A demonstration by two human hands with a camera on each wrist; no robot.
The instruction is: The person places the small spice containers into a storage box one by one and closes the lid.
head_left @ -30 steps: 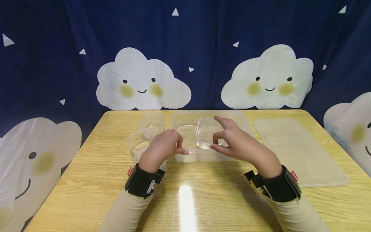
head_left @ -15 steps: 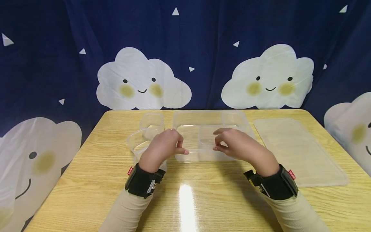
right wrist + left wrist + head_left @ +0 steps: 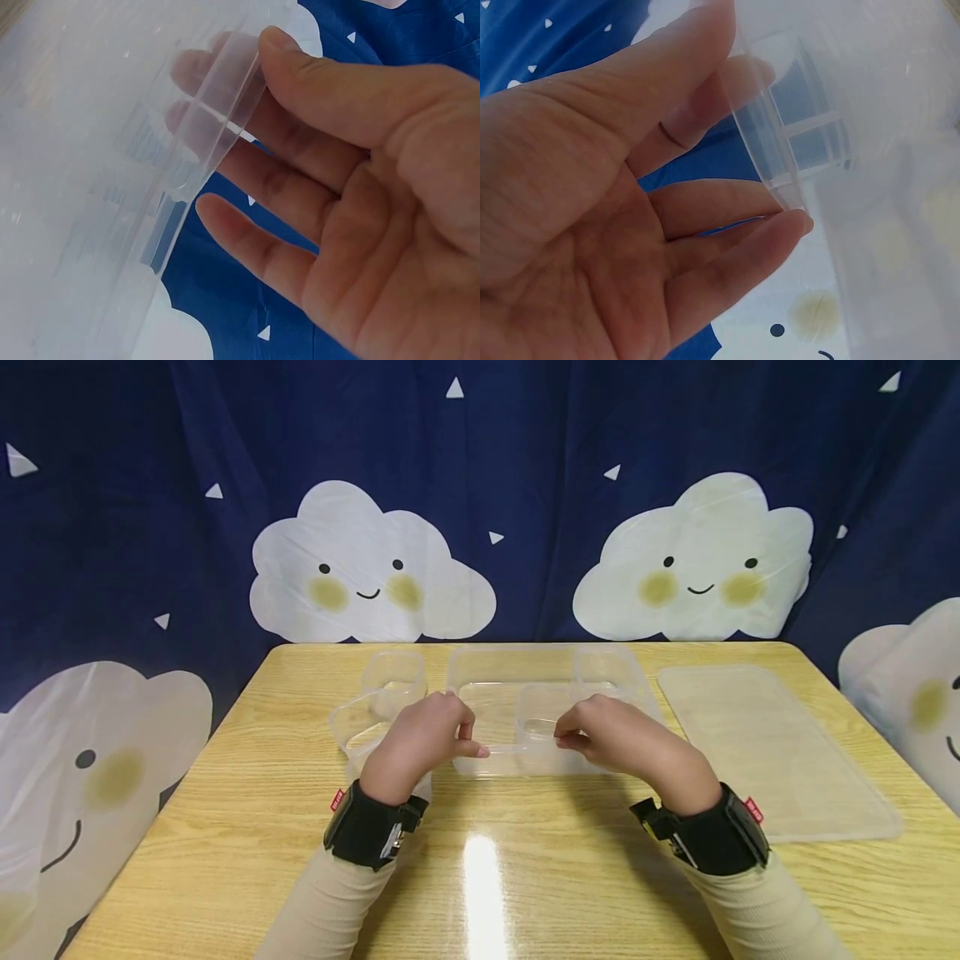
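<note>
In the head view a large clear plastic container lies at the middle of the table. My left hand is at its front left, and in the left wrist view the thumb and fingers hold a clear plastic wall. A small clear box sits inside the large container, towards its front. Its right side is hidden by my right hand, which pinches it. In the right wrist view two fingertips show through the clear wall. Another small clear box stands in the back right corner.
Left of the container, small clear boxes stand close together, partly hidden by the left hand. A flat translucent lid lies on the right of the wooden table. Behind hangs a blue curtain with clouds.
My right hand has lowered the small clear box from a tilted, raised position down inside the large container, and its fingers have drawn closer together. The left hand has stayed in place.
</note>
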